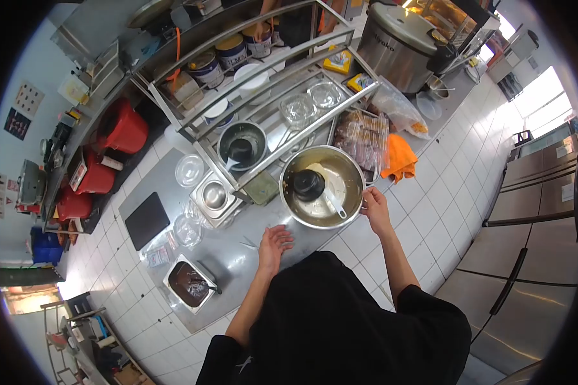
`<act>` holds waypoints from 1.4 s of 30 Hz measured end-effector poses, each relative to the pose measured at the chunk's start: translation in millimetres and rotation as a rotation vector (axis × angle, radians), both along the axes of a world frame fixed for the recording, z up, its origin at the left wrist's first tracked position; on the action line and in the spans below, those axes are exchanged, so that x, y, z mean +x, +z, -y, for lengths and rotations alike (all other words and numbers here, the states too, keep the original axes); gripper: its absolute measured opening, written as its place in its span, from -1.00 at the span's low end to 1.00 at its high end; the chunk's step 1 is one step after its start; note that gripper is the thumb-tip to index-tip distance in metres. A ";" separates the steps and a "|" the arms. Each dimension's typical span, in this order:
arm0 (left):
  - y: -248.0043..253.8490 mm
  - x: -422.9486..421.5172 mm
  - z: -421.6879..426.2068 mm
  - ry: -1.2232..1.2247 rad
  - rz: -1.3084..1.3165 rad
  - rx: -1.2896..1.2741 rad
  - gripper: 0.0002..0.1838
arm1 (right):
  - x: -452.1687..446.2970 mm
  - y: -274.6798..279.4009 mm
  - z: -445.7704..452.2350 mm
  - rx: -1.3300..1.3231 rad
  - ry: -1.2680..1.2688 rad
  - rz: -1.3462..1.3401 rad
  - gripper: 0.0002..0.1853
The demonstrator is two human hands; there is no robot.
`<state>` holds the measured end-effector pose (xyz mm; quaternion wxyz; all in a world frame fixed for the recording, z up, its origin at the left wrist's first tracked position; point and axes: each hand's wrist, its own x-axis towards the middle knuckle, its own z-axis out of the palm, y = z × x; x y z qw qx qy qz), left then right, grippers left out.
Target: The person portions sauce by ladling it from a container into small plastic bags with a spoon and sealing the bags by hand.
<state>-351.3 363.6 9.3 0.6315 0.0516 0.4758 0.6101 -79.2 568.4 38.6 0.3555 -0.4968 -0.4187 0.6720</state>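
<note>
A round, shiny steel pot, smeared creamy inside, stands at a smooth metal table's edge, holding a rounded black object and pale utensil. The right hand touches its rim, pinch unclear; the left hand hangs with fingers spread

A: Quick, where's the L hand?
B: Out front, left of the R hand, w/ fingers loose, a bit parted, pointing twd the R side. L wrist bends inward.
A: And the R?
B: Farther fwd than the L — fingers bent in a grip, R wrist approx. straight.
A: Arms?
B: Both forearms bare, reaching fwd from the body, angled in twd each other. Hands well apart tho — R arm out to the side more. Can't tell exact elbow bend.
</note>
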 end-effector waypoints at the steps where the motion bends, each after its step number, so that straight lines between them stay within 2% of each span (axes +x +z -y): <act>1: -4.1 -1.5 2.1 -0.013 -0.046 -0.023 -0.48 | -6.8 0.2 -7.5 0.017 -0.011 -0.010 -0.85; 5: -0.1 -6.8 2.0 -0.017 -0.106 -0.067 -0.68 | -25.1 -23.9 -29.4 0.102 0.007 -0.061 -0.84; 7: 4.5 -9.5 4.4 -0.012 -0.135 -0.066 -0.76 | -27.7 -17.3 -23.8 0.131 0.008 -0.055 -0.83; 9: 1.2 -13.7 13.1 0.000 -0.185 -0.072 -0.73 | -15.6 -22.4 -11.7 0.157 0.037 -0.035 -0.83; 12: -14.1 -14.0 28.2 0.019 -0.181 -0.048 -0.68 | -0.6 -1.2 7.0 0.077 0.081 0.003 -0.85; 14: -9.5 -3.8 38.6 0.029 -0.119 -0.040 -0.63 | 15.9 -15.9 15.3 0.061 0.198 -0.018 -0.85; 17: -9.2 17.4 47.8 0.132 0.138 -0.007 -0.50 | 20.7 -21.6 37.0 -0.015 0.301 -0.016 -0.84; 20: -33.2 37.0 61.0 0.269 0.129 -0.127 -0.42 | 8.4 -42.1 53.0 -0.078 0.343 -0.014 -0.84; 23: -37.1 44.2 70.7 0.348 0.149 -0.116 -0.39 | 8.6 -80.4 60.7 -0.144 0.395 0.001 -0.84; 26: -42.7 40.0 81.0 0.403 0.155 -0.088 -0.39 | -9.2 -74.0 65.5 -0.176 0.346 -0.003 -0.82; 27: -46.6 40.1 82.1 0.434 0.158 -0.094 -0.38 | -10.9 -75.6 64.0 -0.177 0.387 0.067 -0.73; 30: -46.5 42.8 77.4 0.509 0.111 -0.120 -0.41 | -1.2 -48.5 41.2 -0.094 0.615 0.334 -0.60; 32: -45.7 47.8 78.2 0.567 0.004 -0.183 -0.43 | 27.6 -20.5 -6.1 0.006 0.713 0.416 -0.66; 33: -39.7 50.0 77.2 0.653 -0.138 -0.281 -0.57 | 48.9 -15.0 -39.9 0.076 0.676 0.335 -0.61; 35: -3.0 49.9 74.7 0.713 -0.472 -0.205 -0.68 | 72.7 19.5 -101.2 0.191 0.483 0.385 -0.47; 36: 21.4 46.6 69.1 0.738 -0.643 -0.166 -0.73 | 97.1 16.6 -149.0 0.269 0.456 0.403 -0.49; 37: 50.8 42.4 62.1 0.768 -0.649 -0.053 -0.86 | 91.2 32.1 -182.2 0.378 0.247 0.470 -0.57; 38: 72.6 38.5 57.1 0.723 -0.717 0.026 -0.88 | 72.1 68.0 -204.7 0.497 0.151 0.461 -0.66; 40: 105.3 25.8 39.4 0.637 -0.850 0.185 -0.90 | 15.3 132.3 -234.6 0.596 0.206 0.397 -0.73; 42: 127.8 21.5 7.6 0.630 -0.944 0.194 -0.92 | -52.3 157.1 -264.9 0.753 0.410 0.436 -0.73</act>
